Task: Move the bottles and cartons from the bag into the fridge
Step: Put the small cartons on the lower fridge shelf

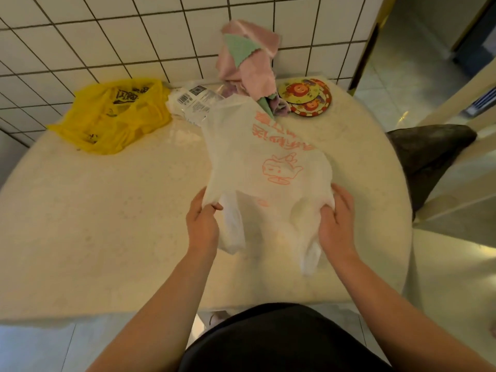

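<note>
The white bag (pixel 268 162) is pinched by the left hand (pixel 202 221) and clutched by the right hand (pixel 336 218), spread between and beyond them on the tabletop (pixel 107 210). It looks flat, with no bottles or cartons seen, so unpacking is judged nearly done. Next, its mouth must be opened and checked.
</note>
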### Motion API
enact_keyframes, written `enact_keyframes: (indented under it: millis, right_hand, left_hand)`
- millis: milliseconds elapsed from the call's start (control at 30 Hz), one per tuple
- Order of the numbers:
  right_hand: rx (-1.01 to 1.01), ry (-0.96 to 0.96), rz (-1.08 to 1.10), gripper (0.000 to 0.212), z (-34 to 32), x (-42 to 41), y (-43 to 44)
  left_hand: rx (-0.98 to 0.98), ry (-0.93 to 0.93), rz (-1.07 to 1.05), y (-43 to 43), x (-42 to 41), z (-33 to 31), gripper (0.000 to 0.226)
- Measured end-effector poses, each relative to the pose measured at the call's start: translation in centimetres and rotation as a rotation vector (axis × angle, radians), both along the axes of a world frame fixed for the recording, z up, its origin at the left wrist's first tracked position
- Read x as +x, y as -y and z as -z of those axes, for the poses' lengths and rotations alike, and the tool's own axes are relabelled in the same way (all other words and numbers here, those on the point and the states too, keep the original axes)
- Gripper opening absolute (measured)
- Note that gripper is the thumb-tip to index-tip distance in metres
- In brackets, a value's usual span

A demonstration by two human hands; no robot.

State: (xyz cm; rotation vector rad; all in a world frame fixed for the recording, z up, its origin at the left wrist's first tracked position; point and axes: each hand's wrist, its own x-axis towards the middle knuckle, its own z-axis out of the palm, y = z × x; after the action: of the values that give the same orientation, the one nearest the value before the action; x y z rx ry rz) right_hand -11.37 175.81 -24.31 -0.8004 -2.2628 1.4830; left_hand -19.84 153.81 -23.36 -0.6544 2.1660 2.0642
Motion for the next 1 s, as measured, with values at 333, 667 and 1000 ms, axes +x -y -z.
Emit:
enact_keyframes:
  millis: [333,667,1000]
  right_hand:
    - [-0.608,-0.220,-0.014,0.030,-10.0,-9.7,3.7]
    - [-0.801,-0.333,0.160,0.009,-13.6,-17.9,11.6]
    - [-0.763,-0.379,0.233,0.031,-16.5,-24.8,26.9]
  left_hand:
    - [0.591,-0.158,-0.149,2.8,-5.7,-7.8,0.035]
    - [0.644,-0.063,-0.230,11.4,-12.9,-11.8,0.030]
    - [0.780,-0.309,-0.163,30.1,-18.8,-14.4,0.030]
